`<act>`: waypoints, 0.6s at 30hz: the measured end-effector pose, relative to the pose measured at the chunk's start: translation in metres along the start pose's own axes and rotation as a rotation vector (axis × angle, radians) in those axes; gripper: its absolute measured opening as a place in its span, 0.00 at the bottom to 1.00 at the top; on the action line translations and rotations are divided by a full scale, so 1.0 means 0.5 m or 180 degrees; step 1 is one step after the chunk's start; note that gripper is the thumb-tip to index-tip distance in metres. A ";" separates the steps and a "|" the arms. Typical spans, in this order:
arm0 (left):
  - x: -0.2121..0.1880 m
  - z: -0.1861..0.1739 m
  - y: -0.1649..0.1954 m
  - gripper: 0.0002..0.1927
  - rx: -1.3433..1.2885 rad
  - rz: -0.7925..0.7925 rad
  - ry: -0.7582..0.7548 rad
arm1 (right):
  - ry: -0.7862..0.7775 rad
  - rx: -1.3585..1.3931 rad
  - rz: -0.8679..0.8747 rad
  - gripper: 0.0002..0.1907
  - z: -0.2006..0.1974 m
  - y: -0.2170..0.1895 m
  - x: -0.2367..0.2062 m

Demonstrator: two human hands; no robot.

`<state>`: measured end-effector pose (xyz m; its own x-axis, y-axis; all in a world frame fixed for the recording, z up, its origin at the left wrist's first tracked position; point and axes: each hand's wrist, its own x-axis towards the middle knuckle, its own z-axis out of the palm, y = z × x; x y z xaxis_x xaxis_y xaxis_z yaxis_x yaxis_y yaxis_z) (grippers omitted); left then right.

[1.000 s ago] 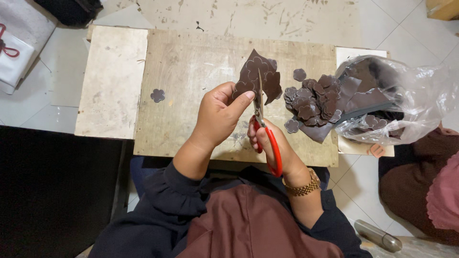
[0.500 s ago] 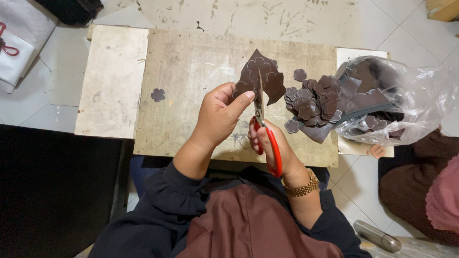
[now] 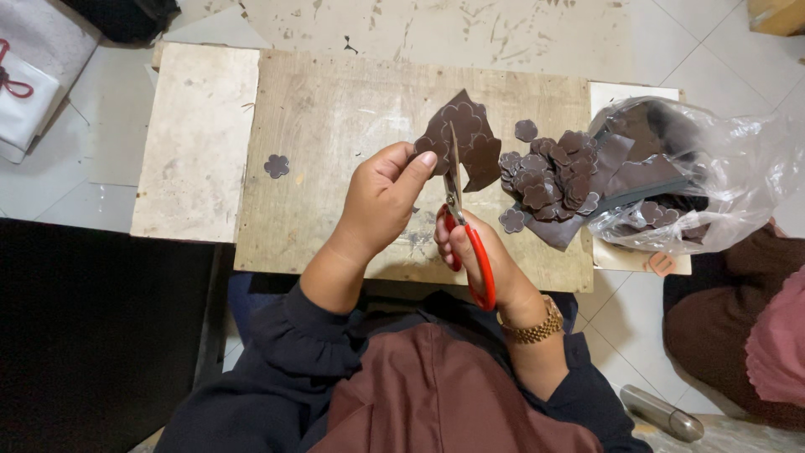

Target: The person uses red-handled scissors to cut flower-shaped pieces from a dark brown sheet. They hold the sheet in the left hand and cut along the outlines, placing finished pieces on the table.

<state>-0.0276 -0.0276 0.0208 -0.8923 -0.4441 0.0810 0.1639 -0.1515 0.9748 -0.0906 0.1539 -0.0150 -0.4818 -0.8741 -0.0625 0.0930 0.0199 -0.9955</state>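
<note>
Dark brown sheet [image 3: 466, 134], ragged-edged and stamped with flower outlines, held above the middle of the wooden desk [image 3: 335, 126]. Its long axis runs roughly from the person outward, the pointed tip aimed away toward the far edge of the desk. Red-handled scissors [image 3: 464, 226] lie along nearly the same line, blades pointing away from the body and up into the sheet's lower edge, handles toward the person.

Left hand [image 3: 381, 197] grasps the sheet's left lower edge, thumb and fingers [image 3: 417, 168] pinched on it. Right hand [image 3: 478, 256] is clenched through the scissor loops, just below the sheet; the sheet sits beyond and above both hands.

To the right, touching the desk, a heap of cut flower pieces [image 3: 549, 172], same brown. Beyond it a clear plastic bag [image 3: 721, 168] holding more brown sheets. One lone flower piece [image 3: 277, 165] lies well apart on the left, on the paler board [image 3: 193, 151]. Gold wristwatch [image 3: 532, 327] on right wrist.
</note>
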 end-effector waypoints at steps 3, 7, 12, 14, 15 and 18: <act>-0.004 -0.008 0.016 0.13 0.0896 0.0137 0.0009 | -0.0101 -0.0064 -0.0103 0.33 -0.003 -0.002 -0.001; -0.005 -0.014 0.023 0.14 0.1221 0.0473 -0.0018 | -0.0101 -0.0046 -0.0113 0.34 -0.003 -0.001 -0.001; -0.006 0.002 0.007 0.12 0.0453 0.0338 -0.0097 | -0.0030 0.0116 -0.0219 0.33 -0.001 0.005 0.000; -0.009 0.012 -0.001 0.11 0.0152 0.0374 -0.0206 | -0.0007 0.0106 -0.0272 0.33 0.000 0.006 0.000; -0.010 0.016 -0.004 0.11 0.0001 0.0390 -0.0261 | 0.0006 0.0101 -0.0297 0.33 0.000 0.006 0.000; -0.008 0.020 -0.004 0.12 0.0272 0.0368 -0.0212 | -0.0037 0.0108 -0.0298 0.33 -0.001 0.002 0.003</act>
<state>-0.0284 -0.0168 0.0204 -0.8959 -0.3943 0.2046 0.2334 -0.0259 0.9720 -0.0915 0.1530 -0.0160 -0.4797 -0.8769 0.0317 0.0777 -0.0784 -0.9939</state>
